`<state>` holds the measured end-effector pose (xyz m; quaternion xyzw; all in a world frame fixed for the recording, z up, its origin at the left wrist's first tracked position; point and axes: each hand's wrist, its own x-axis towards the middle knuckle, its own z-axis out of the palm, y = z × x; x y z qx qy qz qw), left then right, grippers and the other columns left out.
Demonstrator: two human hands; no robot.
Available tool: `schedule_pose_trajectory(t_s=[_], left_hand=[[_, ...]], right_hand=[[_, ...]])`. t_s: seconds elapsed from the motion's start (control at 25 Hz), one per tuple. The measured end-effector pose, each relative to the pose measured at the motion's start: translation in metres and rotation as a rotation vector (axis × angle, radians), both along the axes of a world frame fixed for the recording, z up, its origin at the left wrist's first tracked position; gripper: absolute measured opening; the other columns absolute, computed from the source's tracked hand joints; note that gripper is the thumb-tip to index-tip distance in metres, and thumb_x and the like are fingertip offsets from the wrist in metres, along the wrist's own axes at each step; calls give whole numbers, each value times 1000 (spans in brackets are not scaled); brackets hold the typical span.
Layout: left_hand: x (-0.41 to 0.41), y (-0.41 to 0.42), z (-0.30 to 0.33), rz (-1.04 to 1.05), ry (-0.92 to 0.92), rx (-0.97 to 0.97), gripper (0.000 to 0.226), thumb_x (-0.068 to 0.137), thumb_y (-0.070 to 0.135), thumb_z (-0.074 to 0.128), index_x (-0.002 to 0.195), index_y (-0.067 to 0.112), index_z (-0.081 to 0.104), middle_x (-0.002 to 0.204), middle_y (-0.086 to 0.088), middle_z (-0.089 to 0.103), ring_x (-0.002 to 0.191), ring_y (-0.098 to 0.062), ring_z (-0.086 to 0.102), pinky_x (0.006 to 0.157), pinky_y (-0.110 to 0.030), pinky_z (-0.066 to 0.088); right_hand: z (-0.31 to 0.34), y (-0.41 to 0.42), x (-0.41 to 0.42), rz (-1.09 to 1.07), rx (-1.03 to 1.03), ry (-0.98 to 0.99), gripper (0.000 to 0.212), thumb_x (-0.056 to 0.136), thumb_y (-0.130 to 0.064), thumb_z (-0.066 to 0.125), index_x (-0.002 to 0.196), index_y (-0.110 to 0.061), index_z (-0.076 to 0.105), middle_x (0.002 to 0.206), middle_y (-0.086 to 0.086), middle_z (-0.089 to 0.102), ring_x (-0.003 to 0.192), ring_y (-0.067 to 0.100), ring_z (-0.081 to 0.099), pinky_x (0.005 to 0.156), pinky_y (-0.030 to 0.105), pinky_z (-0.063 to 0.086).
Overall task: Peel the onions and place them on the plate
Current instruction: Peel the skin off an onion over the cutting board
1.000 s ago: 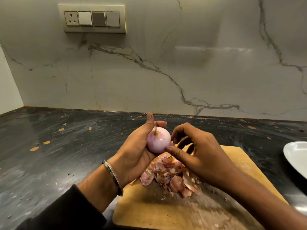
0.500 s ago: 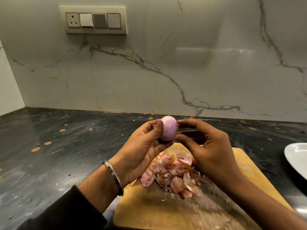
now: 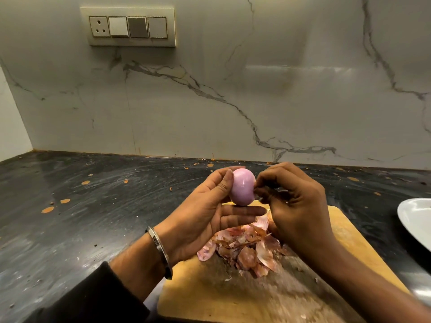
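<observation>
A smooth pink peeled onion (image 3: 242, 186) is held above the wooden cutting board (image 3: 210, 294). My left hand (image 3: 205, 215) grips it between thumb and fingers, with the lower fingers stretched out beneath it. My right hand (image 3: 293, 201) has its fingers curled and pinches at the onion's right end. A heap of pink and brown onion skins (image 3: 245, 248) lies on the board under both hands. The white plate (image 3: 417, 220) shows partly at the right edge, with no onion visible on it.
The dark stone counter (image 3: 93, 217) is scattered with small skin flakes. A marble backsplash (image 3: 233, 89) rises behind it, carrying a switch panel (image 3: 128, 26). A metal bangle (image 3: 161, 250) circles my left wrist.
The onion has been turned in my left hand and lifted slightly; its stem tip no longer shows. My right hand has moved up from below the onion to pinch its right end.
</observation>
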<state>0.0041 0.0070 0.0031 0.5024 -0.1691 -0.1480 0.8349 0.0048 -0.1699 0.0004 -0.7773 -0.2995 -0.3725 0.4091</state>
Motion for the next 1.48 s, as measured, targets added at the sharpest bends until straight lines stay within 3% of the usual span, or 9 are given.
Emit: schedule_pose_trajectory(t_s=[0.24,0.4,0.6,0.68,0.88,1.12,1.32,1.48], left_hand=[[-2,-1,-3,12,-108,81,49,86,32,62,132,15,51,109,-21,68,88,-31,72,66,-28,60],[3,4,-1,43,-10,24,60,90,50,49,130,5,51,103,-17,71,74,-18,66,58,-22,56],[7,8,-1,74,-9,36,64,87,56,49,131,10,52,102,-16,69,73,-17,64,57,-24,54],[7,6,-4,66,-12,64,63,88,56,51,131,11,54,103,-16,66,76,-18,62,58,-25,54],[7,4,-7,-14,-56,73,67,85,58,56,130,8,55,104,-16,67,79,-20,63,64,-27,53],[7,2,-7,-23,-70,114,73,82,62,55,129,5,54,94,-15,67,76,-20,61,63,-27,51],[6,-2,-10,-2,-91,119,69,85,59,54,128,5,55,93,-16,66,75,-20,62,63,-28,50],[7,-2,-11,26,-103,99,58,89,57,53,124,11,61,97,-16,67,77,-20,62,64,-28,49]], right_hand=[[-3,3,0,68,86,183,34,85,17,60,85,-17,62,78,-4,63,69,12,61,58,18,50],[0,2,-2,94,47,136,41,84,18,60,86,-23,60,78,-9,61,70,15,60,59,23,52],[-5,6,-4,46,-31,164,2,93,-20,63,95,-21,62,80,-12,63,75,10,64,63,29,54],[-5,8,-5,33,20,151,15,90,-32,63,100,-21,59,86,-12,64,79,10,65,65,27,55],[-5,6,-3,7,64,104,17,90,-6,68,97,-21,64,88,-12,66,81,10,67,67,28,56],[-4,5,-1,25,95,124,19,88,1,68,94,-17,64,87,-9,65,77,12,65,66,28,56],[-3,1,0,24,58,106,17,86,4,68,87,-13,63,83,-5,62,78,17,61,65,41,53],[-1,1,-2,40,-22,4,18,89,-4,62,88,-22,58,87,-10,58,81,12,58,66,29,50]])
